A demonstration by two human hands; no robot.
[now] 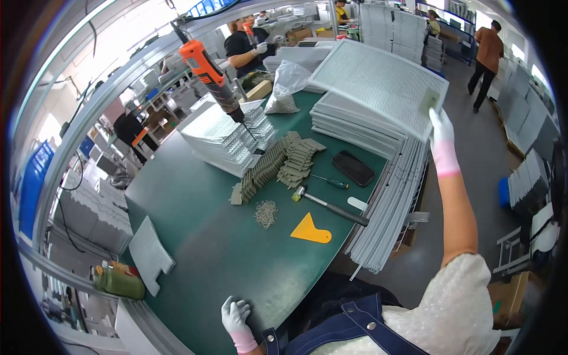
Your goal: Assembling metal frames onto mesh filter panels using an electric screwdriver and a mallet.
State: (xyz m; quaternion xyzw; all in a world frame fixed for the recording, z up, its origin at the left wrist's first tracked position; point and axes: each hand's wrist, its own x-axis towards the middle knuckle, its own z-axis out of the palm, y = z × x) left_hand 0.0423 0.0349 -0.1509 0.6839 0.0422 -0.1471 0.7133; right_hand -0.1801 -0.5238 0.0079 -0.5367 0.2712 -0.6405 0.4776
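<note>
My right hand (441, 131), gloved in white with a pink cuff, is shut on the near right corner of a framed mesh panel (373, 80). The panel is tilted above a stack of similar panels (349, 121) at the table's right. A grey-green patch shows on the mesh beside my fingers. My left hand (236, 319), in a matching glove, rests low by the near table edge. Its fingers are curled in, and nothing shows in them. Nearest the hands on the table are a yellow scraper (312, 229) and a hammer (331, 205).
An orange power screwdriver (204, 65) hangs over foil-wrapped stacks (219, 139). On the green table (195, 225) are grey-green clips (269, 165), screws (265, 213), a small screwdriver (331, 181) and a black phone (353, 167). Long profiles (390, 201) line the right edge. Other people work farther off.
</note>
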